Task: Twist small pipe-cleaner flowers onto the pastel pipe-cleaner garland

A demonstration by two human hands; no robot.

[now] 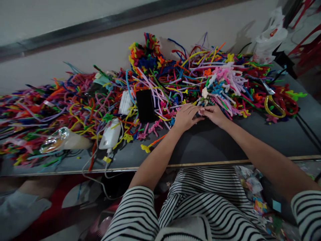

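My left hand [186,117] and my right hand [214,114] meet at the front edge of a long heap of coloured pipe cleaners [173,80]. The fingertips of both hands come together, closed on something small that they mostly hide. I cannot make out what it is. Right behind my hands lies a bunch of pink, white and blue pipe cleaner flowers [225,78]. A yellow-tipped orange pipe cleaner stem [155,142] rests on the grey table left of my left wrist.
A black phone [145,105] and a white power bank [110,134] with a cable lie to the left, near a lidded plastic cup [75,140]. At right are scissors with yellow handles [274,106] and red-handled scissors [292,103]. A plastic bag [268,42] stands behind. Another person's leg [22,207] shows lower left.
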